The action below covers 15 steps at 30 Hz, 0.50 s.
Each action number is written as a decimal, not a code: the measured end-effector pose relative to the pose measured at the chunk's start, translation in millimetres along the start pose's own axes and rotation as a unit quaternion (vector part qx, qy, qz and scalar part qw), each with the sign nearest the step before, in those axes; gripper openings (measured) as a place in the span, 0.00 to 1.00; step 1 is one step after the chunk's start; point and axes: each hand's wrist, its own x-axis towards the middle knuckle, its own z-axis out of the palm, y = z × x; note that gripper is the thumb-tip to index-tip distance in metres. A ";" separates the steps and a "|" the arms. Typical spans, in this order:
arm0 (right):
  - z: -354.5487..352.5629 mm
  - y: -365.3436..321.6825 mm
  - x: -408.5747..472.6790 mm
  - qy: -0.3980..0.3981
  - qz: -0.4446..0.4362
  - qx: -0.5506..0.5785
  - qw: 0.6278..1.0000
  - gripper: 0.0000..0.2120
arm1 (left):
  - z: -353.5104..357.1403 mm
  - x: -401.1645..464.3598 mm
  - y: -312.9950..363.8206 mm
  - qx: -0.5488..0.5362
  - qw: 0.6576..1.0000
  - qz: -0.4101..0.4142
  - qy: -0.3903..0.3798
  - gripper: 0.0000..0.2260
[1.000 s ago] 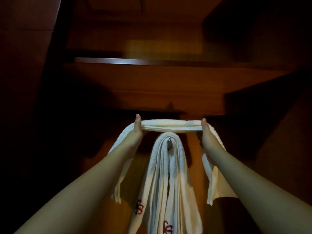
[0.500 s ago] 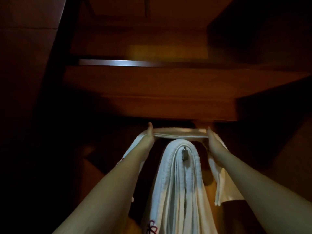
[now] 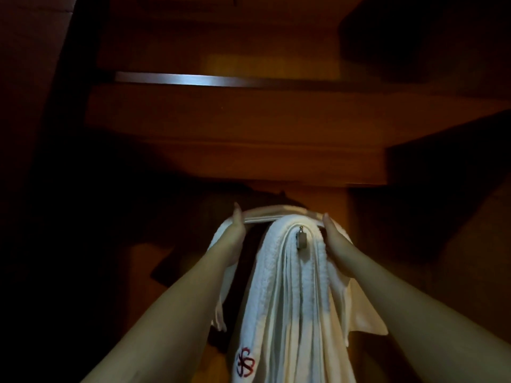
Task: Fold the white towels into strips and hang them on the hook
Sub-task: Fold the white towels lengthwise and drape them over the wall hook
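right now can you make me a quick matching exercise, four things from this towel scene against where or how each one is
Things:
1. hanging towel
2. held towel strip
3. metal hook
4. red logo

States:
A. stretched between both hands
B. pokes out in front of the draped towel
C. draped over the hook, ends hanging down
D. low on the hanging towel's left fold

Pairs: 1-C, 2-A, 3-B, 4-D

Fingers of the left hand and right hand concealed behind the folded towel strip, so the grip could not be read fully. Middle of that strip masked by the hanging towel. Most of the hook buried in cloth. Lower towel lengths and forearms cut off at the bottom edge. Left side lost in darkness.
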 end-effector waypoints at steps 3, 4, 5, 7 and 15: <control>-1.8 -6.4 13.8 -0.009 0.036 -0.007 0.999 0.43 | -0.7 6.7 2.8 -0.038 0.999 -0.004 0.000 0.38; -2.3 -7.2 16.4 -0.018 0.047 -0.015 0.999 0.44 | -0.1 6.5 0.3 -0.044 0.999 -0.011 -0.012 0.37; -2.6 -7.2 17.6 -0.029 0.054 -0.021 0.998 0.45 | 0.4 4.0 -2.7 -0.045 0.999 -0.015 -0.023 0.36; -3.7 -1.7 16.7 -0.027 0.054 -0.011 0.998 0.43 | 3.1 -1.6 -11.8 -0.025 0.999 -0.017 -0.042 0.37; -21.0 51.5 -23.0 -0.051 0.091 0.075 0.992 0.47 | -12.0 -54.4 -66.9 -0.093 0.985 -0.093 -0.114 0.41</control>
